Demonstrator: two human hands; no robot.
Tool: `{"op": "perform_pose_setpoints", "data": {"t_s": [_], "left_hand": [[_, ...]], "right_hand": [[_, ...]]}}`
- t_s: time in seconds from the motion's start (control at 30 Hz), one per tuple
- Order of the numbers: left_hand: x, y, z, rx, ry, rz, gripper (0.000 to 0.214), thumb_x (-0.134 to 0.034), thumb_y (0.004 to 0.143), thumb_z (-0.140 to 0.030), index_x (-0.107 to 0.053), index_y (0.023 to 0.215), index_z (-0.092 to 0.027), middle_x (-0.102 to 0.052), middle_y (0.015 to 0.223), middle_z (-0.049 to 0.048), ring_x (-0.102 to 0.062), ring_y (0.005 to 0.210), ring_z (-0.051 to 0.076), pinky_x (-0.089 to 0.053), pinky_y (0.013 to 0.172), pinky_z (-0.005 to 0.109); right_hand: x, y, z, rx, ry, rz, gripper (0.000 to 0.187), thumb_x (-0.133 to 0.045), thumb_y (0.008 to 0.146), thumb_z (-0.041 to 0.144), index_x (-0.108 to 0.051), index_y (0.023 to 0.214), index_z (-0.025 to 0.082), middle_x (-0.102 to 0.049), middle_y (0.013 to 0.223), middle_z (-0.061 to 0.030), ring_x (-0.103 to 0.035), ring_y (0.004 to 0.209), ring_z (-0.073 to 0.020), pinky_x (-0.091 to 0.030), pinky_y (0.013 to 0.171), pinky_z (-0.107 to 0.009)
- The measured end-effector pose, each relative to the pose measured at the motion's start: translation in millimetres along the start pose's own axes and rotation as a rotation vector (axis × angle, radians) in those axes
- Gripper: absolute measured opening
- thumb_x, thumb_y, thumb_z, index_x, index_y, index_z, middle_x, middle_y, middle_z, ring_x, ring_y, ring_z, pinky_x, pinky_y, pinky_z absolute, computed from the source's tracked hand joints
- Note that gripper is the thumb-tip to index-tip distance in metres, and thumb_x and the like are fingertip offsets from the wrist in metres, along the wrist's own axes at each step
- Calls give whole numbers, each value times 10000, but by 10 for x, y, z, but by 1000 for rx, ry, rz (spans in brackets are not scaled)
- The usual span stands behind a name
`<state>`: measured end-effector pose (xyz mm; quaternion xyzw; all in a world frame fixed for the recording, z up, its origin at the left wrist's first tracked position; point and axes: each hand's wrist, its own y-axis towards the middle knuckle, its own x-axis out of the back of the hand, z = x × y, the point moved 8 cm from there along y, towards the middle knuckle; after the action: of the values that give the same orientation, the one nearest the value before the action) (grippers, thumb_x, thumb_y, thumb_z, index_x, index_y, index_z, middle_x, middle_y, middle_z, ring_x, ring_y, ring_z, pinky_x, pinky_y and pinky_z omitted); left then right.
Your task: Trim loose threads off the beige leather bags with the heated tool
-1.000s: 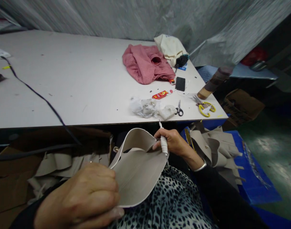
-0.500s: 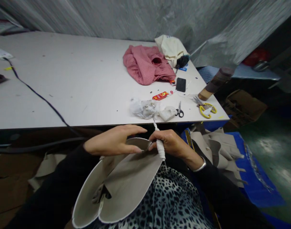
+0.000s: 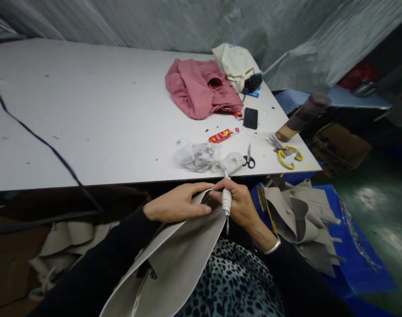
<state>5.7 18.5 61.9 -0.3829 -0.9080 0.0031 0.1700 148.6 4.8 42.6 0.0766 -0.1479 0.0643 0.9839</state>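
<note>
A beige leather-like piece (image 3: 188,259), curved with its edges folded round, rests over my lap. My left hand (image 3: 179,203) grips its upper edge between the thumb on top and the fingers behind. My right hand (image 3: 242,202) is closed round an awl (image 3: 226,200) with a white-wrapped handle, its thin metal tip pointing down toward me. The right thumb and forefinger are also at the top corner of the beige piece, close to the left fingertips. Whether they pinch that edge is partly hidden.
On the white table (image 3: 89,132) lie crumpled plastic bags (image 3: 199,156), black scissors (image 3: 249,159), yellow-handled scissors (image 3: 288,156), a red packet (image 3: 220,136), a pink garment (image 3: 197,88) and a bottle (image 3: 301,116). More beige pieces (image 3: 300,207) are piled at the right, others (image 3: 69,237) at the left.
My left hand has moved right and closed on the edge of the beige piece, which has narrowed and swung. The awl stays in my right hand, shifted slightly right.
</note>
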Motion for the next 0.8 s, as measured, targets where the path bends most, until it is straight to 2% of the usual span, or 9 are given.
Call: {"op": "perform_pose_setpoints", "data": {"t_s": [0.17,0.23,0.33,0.47,0.57,0.67,0.8], "left_hand": [[-36,44,278,145,-22,-296,280,-712,875,-316,-797,1112,-195,-803,1113,73,-732,1041,289,-524,1015,407],[-49,86,373,189,-89,-318,230,-720,868,-307,-807,1040,-182,-804,1045,70,-729,989,273,-526,978,387],[-30,160,435,200,-193,-305,210,-731,875,-330,-817,989,-176,-796,1046,75,-711,986,257,-516,951,360],[11,247,501,239,-308,-283,246,-718,899,-371,-812,1001,-168,-793,974,70,-689,905,230,-509,867,331],[6,303,576,269,-339,-293,249,-706,897,-378,-795,956,-153,-769,887,63,-657,824,212,-494,801,321],[24,342,651,273,-317,-372,229,-726,866,-371,-776,868,-147,-728,818,48,-618,779,193,-467,768,311],[66,383,737,301,-341,-498,222,-746,828,-368,-737,791,-150,-666,732,21,-557,697,165,-429,700,300]], "right_hand": [[-16,61,-97,-21,106,-13,103,-765,905,294,-743,871,199,-680,709,20,-580,611,-122,-442,588,-232],[-15,78,-116,-16,124,-3,107,-766,919,303,-747,889,202,-687,715,24,-584,607,-118,-446,585,-227],[44,75,-157,-2,118,9,148,-722,973,356,-746,935,215,-718,781,11,-629,657,-130,-476,613,-231],[320,55,-283,3,107,-62,298,-595,1053,495,-719,1174,252,-764,910,-24,-713,827,-181,-544,755,-285],[639,79,-361,12,32,-195,479,-500,1058,624,-702,1315,274,-729,917,-34,-675,788,-180,-543,741,-310],[887,132,-405,-27,-106,-324,465,-514,1054,613,-763,1224,260,-695,878,-33,-624,708,-163,-533,694,-311],[989,180,-550,-159,-79,-446,265,-716,968,475,-747,1062,229,-728,800,-1,-666,672,-155,-546,662,-283]]}}
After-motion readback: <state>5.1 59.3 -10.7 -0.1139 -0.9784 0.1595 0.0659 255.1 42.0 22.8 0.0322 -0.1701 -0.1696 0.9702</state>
